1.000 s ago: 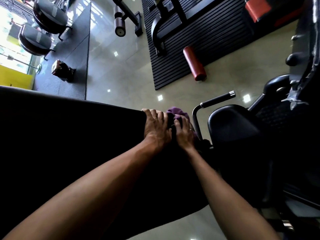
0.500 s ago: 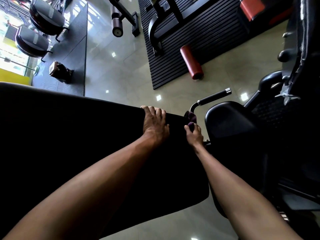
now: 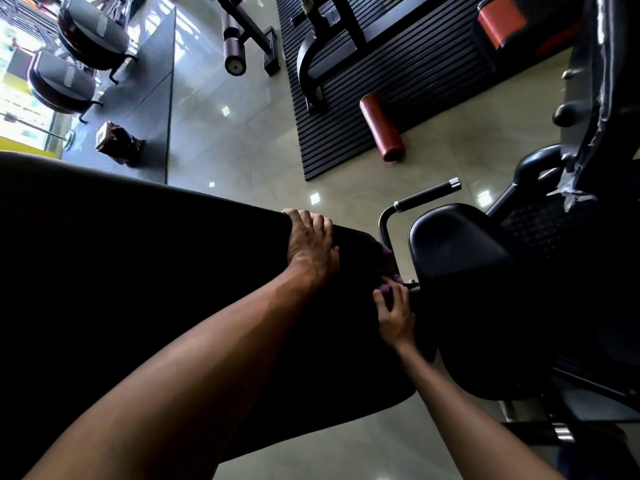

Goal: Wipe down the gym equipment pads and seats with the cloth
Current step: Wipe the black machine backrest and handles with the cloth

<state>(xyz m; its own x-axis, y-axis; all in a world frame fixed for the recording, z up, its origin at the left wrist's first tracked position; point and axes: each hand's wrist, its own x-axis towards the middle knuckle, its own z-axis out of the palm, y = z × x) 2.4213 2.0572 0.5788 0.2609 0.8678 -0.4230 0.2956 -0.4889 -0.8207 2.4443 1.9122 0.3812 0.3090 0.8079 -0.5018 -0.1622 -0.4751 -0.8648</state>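
Underneath, glossy floor tiles (image 3: 242,161); left hand (image 3: 311,247) flat on the black pad (image 3: 138,271), right hand (image 3: 394,313) clutching the purple cloth (image 3: 388,268).

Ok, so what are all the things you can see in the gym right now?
big pad: one, black, low and left, under the arms
cloth: one, purple, at the big pad's right edge, mostly hidden
seat: one, black, right of the big pad
handle: one, black with a silver tip, above the seat
roller: one, red, on the floor at the ribbed mat's edge
ribbed mat: one, black, top middle
round seats: two, dark, top left
red cushion: one, top right
left hand: one, flat on the big pad's far edge
right hand: one, holding the cloth
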